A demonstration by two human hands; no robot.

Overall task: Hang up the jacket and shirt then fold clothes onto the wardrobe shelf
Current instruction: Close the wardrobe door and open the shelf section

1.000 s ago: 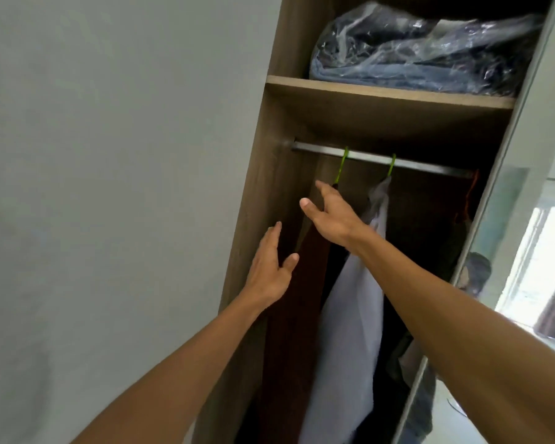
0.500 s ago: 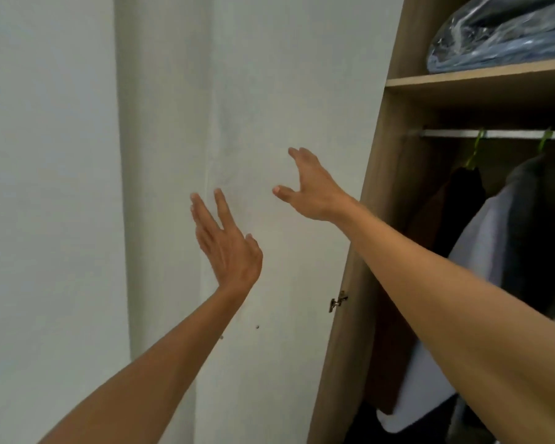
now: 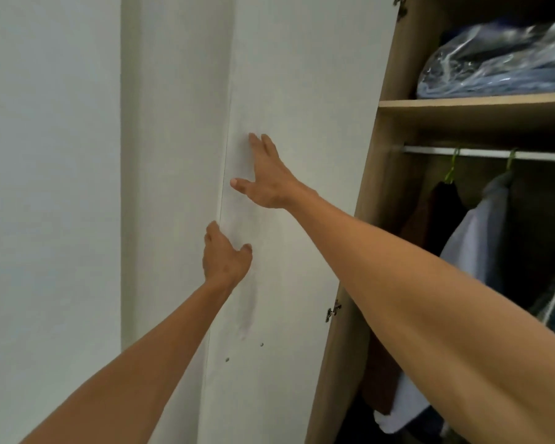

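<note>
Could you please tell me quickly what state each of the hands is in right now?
Left hand: gripping the wardrobe door by its edge.
Right hand: open, flat against the door.

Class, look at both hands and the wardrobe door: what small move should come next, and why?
Probably swing the door towards the wardrobe to close it. The right hand lies flat on its face, the left hand is at its free edge, and a dark garment and a pale garment hang on the rail. Whether the left fingers hook round that edge is unclear.
</note>
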